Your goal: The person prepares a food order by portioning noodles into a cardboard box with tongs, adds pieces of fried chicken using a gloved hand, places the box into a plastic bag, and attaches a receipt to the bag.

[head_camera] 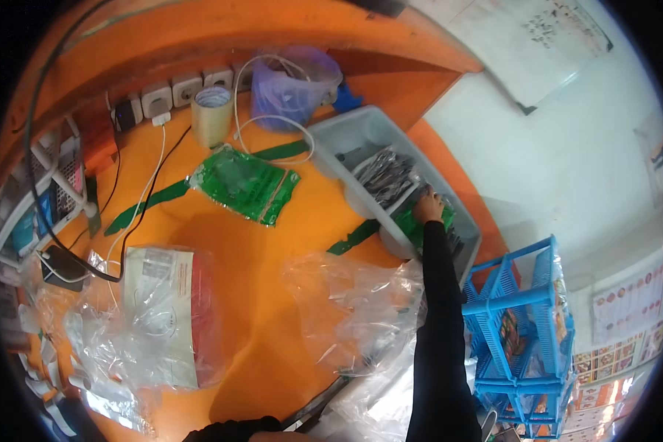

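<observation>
My right hand [430, 208] reaches into a long grey plastic tray with compartments [326, 146]. It rests at a green plastic packet [411, 226] in the tray's near part; the fingertips are partly hidden, so a grip on it is not plain. Beyond a divider lie many dark items in clear wrapping [388, 175]. Of my left hand [279, 437], only a sliver shows at the bottom edge, beside a dark sleeve. Another green packet [243, 185] lies flat on the orange table [265, 276].
A clear plastic bag [359, 309] lies beside my right arm. At left is a bagged white and red package [160, 315]. Behind stand a tape roll [212, 116], a purple translucent bucket [293, 88] and power sockets [187, 90] with cables. Blue stacked baskets [516, 309] stand right.
</observation>
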A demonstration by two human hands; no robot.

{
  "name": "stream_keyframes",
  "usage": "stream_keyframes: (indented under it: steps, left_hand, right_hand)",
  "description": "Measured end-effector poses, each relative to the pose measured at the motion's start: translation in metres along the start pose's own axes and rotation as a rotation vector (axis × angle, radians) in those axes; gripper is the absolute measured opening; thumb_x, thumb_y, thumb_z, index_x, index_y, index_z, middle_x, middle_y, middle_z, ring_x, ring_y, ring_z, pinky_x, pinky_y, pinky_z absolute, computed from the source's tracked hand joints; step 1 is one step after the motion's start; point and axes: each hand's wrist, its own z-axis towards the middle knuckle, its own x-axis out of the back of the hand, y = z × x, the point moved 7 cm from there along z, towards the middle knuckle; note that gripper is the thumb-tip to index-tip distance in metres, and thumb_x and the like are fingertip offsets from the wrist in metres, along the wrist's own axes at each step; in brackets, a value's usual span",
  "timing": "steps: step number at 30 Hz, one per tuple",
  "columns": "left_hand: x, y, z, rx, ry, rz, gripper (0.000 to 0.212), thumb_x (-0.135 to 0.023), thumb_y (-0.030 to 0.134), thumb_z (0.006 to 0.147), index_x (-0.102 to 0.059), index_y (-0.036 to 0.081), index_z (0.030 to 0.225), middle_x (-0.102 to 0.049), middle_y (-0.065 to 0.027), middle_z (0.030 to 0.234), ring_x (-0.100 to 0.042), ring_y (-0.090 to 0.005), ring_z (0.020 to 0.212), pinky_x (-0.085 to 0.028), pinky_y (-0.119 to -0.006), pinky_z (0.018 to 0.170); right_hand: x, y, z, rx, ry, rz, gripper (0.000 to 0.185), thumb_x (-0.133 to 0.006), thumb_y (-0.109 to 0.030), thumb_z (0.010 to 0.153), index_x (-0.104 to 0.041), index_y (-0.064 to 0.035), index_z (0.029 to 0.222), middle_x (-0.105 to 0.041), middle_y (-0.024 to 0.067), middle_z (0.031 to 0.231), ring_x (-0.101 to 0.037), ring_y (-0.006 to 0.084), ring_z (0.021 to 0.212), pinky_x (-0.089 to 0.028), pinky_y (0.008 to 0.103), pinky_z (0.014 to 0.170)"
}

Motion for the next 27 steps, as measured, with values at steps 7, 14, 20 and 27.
stream_keyframes:
  steps: [7,14,20,27]
  left_hand:
    - [-0.018,-0.003,0.011,0.037,0.053,0.228,0.038,-0.048,0.014,0.083,-0.033,0.002,0.117,-0.042,-0.0112,0.108,-0.052,-0.0204,0.088,-0.040,-0.030,0.077]
    - [-0.015,-0.016,0.019,0.535,0.141,-0.459,0.044,-0.048,0.005,0.081,-0.028,0.009,0.120,-0.050,-0.0082,0.088,-0.058,-0.0125,0.070,-0.047,-0.024,0.059]
    - [-0.050,0.012,0.040,0.459,0.316,-0.595,0.053,-0.051,0.004,0.079,-0.023,0.007,0.124,-0.049,-0.0108,0.092,-0.058,-0.0122,0.067,-0.048,-0.022,0.056]
    - [-0.087,0.048,0.062,0.552,0.473,-0.533,0.050,-0.049,0.002,0.078,-0.028,0.004,0.123,-0.049,-0.0097,0.101,-0.055,-0.0093,0.063,-0.044,-0.019,0.051]
  right_hand:
    - [0.186,0.020,-0.110,0.208,0.716,0.786,0.020,-0.059,-0.009,0.073,-0.058,-0.0031,0.093,-0.056,0.0074,0.090,-0.054,0.0186,0.082,-0.042,0.0280,0.071]
    - [0.327,0.060,-0.402,0.157,0.441,1.755,0.076,-0.064,0.010,0.060,-0.017,-0.0117,0.116,-0.052,0.0132,0.092,-0.057,0.0208,0.070,-0.049,0.0320,0.060]
    - [0.273,0.030,-0.555,0.044,0.274,1.600,0.055,-0.061,0.014,0.064,-0.031,-0.0043,0.107,-0.044,0.0105,0.097,-0.056,0.0177,0.082,-0.049,0.0306,0.066]
    - [0.235,-0.023,-0.609,0.422,-0.664,0.919,0.024,-0.043,-0.025,0.085,-0.049,-0.0105,0.104,-0.058,0.0150,0.085,-0.056,0.0329,0.075,-0.045,0.0376,0.066]
